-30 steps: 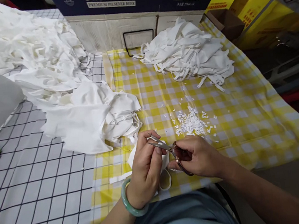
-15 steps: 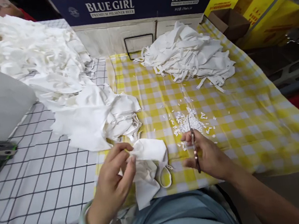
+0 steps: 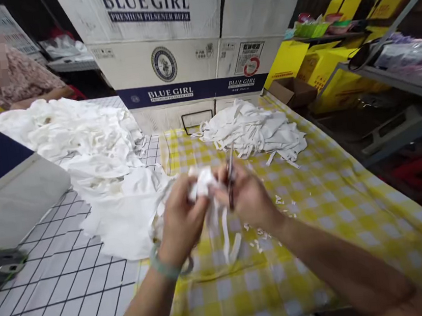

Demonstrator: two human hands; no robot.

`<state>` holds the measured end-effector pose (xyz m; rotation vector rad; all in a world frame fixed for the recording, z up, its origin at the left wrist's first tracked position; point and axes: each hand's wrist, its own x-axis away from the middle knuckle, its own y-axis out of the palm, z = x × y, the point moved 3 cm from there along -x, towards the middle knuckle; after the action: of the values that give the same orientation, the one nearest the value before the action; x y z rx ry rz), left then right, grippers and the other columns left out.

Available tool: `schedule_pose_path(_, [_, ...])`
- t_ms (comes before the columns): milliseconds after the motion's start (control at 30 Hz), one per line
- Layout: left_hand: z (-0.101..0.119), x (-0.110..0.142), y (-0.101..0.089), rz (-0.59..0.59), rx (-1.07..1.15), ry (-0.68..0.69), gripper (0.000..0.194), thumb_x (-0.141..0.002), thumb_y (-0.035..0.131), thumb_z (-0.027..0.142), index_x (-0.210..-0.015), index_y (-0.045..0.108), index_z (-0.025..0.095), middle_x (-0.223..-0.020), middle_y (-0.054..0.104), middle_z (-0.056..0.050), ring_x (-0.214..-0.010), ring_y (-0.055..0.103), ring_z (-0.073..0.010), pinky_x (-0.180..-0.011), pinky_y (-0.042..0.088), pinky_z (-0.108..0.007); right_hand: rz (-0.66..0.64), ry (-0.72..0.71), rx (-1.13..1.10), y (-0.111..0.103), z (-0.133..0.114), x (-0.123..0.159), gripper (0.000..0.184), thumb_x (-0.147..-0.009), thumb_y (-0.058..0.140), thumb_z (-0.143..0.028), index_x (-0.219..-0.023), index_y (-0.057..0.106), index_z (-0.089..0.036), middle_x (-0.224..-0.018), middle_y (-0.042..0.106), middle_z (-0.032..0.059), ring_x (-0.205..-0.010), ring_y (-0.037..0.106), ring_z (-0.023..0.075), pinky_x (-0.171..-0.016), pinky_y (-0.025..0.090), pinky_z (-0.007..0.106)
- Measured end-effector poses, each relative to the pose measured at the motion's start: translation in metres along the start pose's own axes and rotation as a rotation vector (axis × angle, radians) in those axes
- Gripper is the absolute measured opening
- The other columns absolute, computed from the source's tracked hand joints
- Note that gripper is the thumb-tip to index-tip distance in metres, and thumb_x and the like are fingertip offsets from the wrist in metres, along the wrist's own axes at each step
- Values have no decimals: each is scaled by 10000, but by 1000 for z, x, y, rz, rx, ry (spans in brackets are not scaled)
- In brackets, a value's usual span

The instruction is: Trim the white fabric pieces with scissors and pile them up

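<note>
My left hand [image 3: 183, 215], with a pale green bangle at the wrist, is closed on a white cloth piece [image 3: 203, 182] whose straps hang below it. Close against it, my right hand [image 3: 248, 192] holds scissors [image 3: 231, 178], blades pointing up and away. The right fingers also seem to touch the white cloth, but blur hides the exact grip. Under the right forearm, small white clippings [image 3: 260, 239] are scattered on the yellow checked cloth [image 3: 288, 282]. To the left lies a spread of white cloth pieces [image 3: 125, 214]; a second white heap [image 3: 253, 127] rests farther back on the right.
Tall beer cartons [image 3: 172, 93] stand along the back, with a black wire frame [image 3: 198, 121] before them. Another carton [image 3: 9, 177] and a grey-green tool [image 3: 1, 268] are at left. A person's patterned sleeve [image 3: 31, 75] shows behind. Metal shelving [image 3: 397, 78] stands right.
Both hands have come together and moved forward, lifting the white cloth. The right hand brought the scissors leftward from above the clippings to the cloth. My view has tilted up.
</note>
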<state>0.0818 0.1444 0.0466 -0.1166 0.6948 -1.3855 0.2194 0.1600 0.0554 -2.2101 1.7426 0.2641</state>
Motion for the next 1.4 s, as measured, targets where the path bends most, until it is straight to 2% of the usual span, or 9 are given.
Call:
schedule_pose_path(133, [19, -109, 45, 183, 180, 308, 461, -783, 601, 59, -1212, 530, 212, -1225, 578, -96, -1084, 582, -216, -880, 504, -346, 374, -256, 310, -84, -17, -111, 238, -760, 647, -137, -808, 437, -238, -798, 561, -22, -721, 548, 132, -729, 502, 290])
schedule_pose_path(267, [-13, -65, 71, 28, 169, 104, 450, -854, 587, 127, -1290, 478, 156, -1301, 549, -168, -1205, 544, -271, -998, 461, -447, 508, -205, 659, -118, 26, -133, 329, -666, 745, -155, -822, 463, -222, -929, 603, 39, -884, 567, 202, -853, 478, 398])
schedule_pose_path(433, [-46, 75, 42, -40, 31, -35, 172, -920, 477, 117, -1037, 583, 185, -1105, 603, -103, -1085, 587, -224, -955, 480, -414, -110, 115, 279, -19, 93, -59, 229, -751, 688, -320, -774, 486, -216, -757, 589, -13, -672, 557, 142, -674, 475, 288])
schedule_pose_path(633, [-91, 97, -47, 377, -484, -142, 326, -846, 594, 174, -1151, 484, 136, -1106, 502, -141, -1084, 492, -285, -922, 454, -474, -436, 114, 227, 100, 96, -29, 162, -764, 619, -246, -790, 463, -214, -803, 573, -28, -728, 521, 119, -705, 431, 236])
schedule_pose_path(800, [-82, 106, -69, 324, -387, -224, 181, -883, 563, 221, -1046, 571, 143, -1000, 542, -100, -922, 520, -227, -797, 463, -369, -456, 143, 317, 86, 96, -14, 182, -688, 626, -152, -703, 454, -209, -723, 558, -26, -703, 495, 137, -678, 385, 248])
schedule_pose_path(967, [-62, 133, -20, 34, 517, -679, 282, -932, 545, 409, -899, 663, 155, -829, 627, -45, -746, 554, -153, -714, 450, -286, -309, 202, 274, 51, 71, 37, 96, -762, 611, -181, -787, 523, -207, -748, 589, -12, -695, 546, 136, -664, 424, 235])
schedule_pose_path(1133, [-63, 132, 0, 159, 1017, -883, 292, -838, 687, 415, -972, 674, 155, -894, 673, -43, -799, 618, -137, -775, 498, -266, -321, 208, 273, 47, 45, 88, 139, -696, 597, -97, -749, 542, -212, -701, 578, -15, -640, 528, 130, -613, 420, 236])
schedule_pose_path(1267, [-63, 135, -5, 234, 1176, -1026, 322, -758, 778, 319, -1012, 688, 143, -897, 675, -40, -735, 616, -107, -683, 532, -225, -401, 562, 9, 51, 39, 129, 214, -745, 662, -227, -677, 459, -217, -620, 490, -44, -556, 464, 103, -549, 409, 228])
schedule_pose_path(1400, [-60, 148, -10, 325, 1282, -1091, 369, -696, 825, 262, -1010, 697, 117, -800, 617, -12, -574, 509, -37, -486, 417, -126, -732, 939, -229, 49, 36, 166, 326, -691, 732, -288, -654, 417, -211, -593, 482, -51, -547, 491, 101, -543, 411, 227])
